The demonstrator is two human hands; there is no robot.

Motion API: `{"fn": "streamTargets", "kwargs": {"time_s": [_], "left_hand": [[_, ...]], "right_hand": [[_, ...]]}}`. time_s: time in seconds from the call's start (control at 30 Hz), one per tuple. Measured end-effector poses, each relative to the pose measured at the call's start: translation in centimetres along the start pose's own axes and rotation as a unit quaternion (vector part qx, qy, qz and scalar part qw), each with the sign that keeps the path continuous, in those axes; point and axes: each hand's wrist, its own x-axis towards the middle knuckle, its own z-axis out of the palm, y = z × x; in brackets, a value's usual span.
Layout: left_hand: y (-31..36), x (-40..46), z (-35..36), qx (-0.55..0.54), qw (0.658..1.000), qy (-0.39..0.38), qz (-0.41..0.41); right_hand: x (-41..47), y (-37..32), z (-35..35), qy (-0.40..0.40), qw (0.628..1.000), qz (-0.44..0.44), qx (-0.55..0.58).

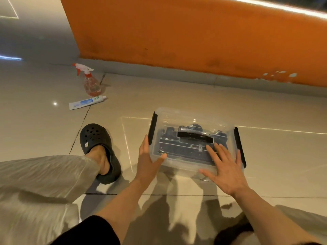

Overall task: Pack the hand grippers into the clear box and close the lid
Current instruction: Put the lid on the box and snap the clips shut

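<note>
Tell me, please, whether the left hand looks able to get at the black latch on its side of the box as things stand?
Probably yes. The left hand lies flat against the box just beside that latch, fingers straight, holding nothing, and nothing lies between them.

Dim warm light, glare on glossy floor (177, 96), wide-angle edge bending.

The clear box (194, 138), rectangular w/ rounded corners, is sitting flat on the tiled floor (177, 96). Its transparent lid (187, 119) is lying on top, a black handle (194, 137) set flat in the lid's middle. Black latches are seen at both short ends: left latch (152, 128) and right latch (240, 145). Dark hand grippers (187, 147) are lying inside, seen thru the plastic; count is unclear.
</note>
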Motion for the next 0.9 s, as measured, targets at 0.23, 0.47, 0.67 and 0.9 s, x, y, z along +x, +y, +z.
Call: {"fn": "streamTargets", "kwargs": {"time_s": [0.23,0.47,0.67,0.9], "left_hand": [[0.8,-0.2,1.0,0.0,0.999,0.014,-0.034],[0.9,-0.6,2.2,0.049,0.998,0.042,-0.027],[1.4,-0.7,3.8,0.059,0.995,0.06,-0.049],[1.6,-0.9,4.3,0.068,0.994,0.058,-0.058]], "right_hand": [[-0.7,2.5,1.2,-0.019,0.999,-0.002,-0.029],[0.3,4.2,1.4,0.004,0.999,-0.027,-0.025],[1.5,5.9,0.7,-0.012,0.998,-0.046,-0.032],[1.8,6.1,0.6,-0.025,0.998,-0.042,-0.029]]}}
